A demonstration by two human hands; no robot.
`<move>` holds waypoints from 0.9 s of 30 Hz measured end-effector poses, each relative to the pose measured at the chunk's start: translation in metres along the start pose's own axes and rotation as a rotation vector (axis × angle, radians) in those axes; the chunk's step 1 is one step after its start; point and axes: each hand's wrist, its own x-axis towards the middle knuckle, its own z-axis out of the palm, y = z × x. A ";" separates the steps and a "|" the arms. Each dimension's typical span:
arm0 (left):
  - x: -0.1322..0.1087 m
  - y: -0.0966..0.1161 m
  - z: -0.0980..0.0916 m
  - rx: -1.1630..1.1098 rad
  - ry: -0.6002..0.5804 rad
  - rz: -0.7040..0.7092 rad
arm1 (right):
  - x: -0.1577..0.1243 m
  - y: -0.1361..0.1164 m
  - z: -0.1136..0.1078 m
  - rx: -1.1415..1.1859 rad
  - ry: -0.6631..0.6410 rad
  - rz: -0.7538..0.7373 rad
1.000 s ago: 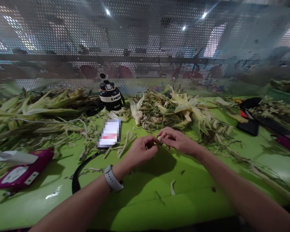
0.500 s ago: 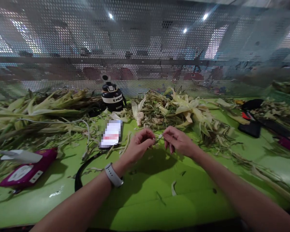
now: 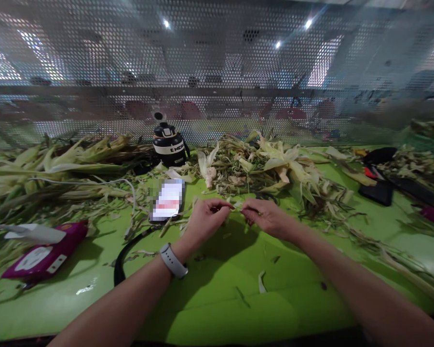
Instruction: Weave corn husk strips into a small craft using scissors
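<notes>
My left hand (image 3: 208,218), with a grey watch band (image 3: 172,260) on its wrist, is closed in a pinch with thumb and index finger pointing right. Facing it, a short gap away, my right hand (image 3: 266,218) pinches too, its other fingers curled under. A small, thin pale strip of corn husk (image 3: 237,206) shows between the two sets of fingertips; its exact ends are hidden by the fingers. Just beyond lies a heap of dried corn husks (image 3: 253,166), with a pale husk bundle with a knobbly base (image 3: 210,174) at its near left side.
A phone (image 3: 167,200) lies left of my hands, near a black bottle (image 3: 169,146). Long husks (image 3: 68,156) pile at left, behind a purple tissue pack (image 3: 45,255). A black strap (image 3: 120,262) curves over the green table (image 3: 217,294). Dark items (image 3: 376,193) lie right; a perforated screen (image 3: 217,67) stands behind.
My hands have shifted slightly, and the fingers of my right hand have curled in more. Small scraps now show on the table beneath my hands. The view has moved a little.
</notes>
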 end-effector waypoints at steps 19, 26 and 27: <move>-0.003 0.000 0.006 -0.103 -0.054 0.090 | 0.004 -0.010 0.011 0.763 0.009 0.393; -0.004 -0.003 0.007 -0.192 -0.261 0.010 | 0.000 -0.011 0.014 0.559 0.082 0.332; -0.005 -0.003 0.008 -0.216 -0.260 -0.029 | 0.000 -0.010 0.014 0.524 0.092 0.313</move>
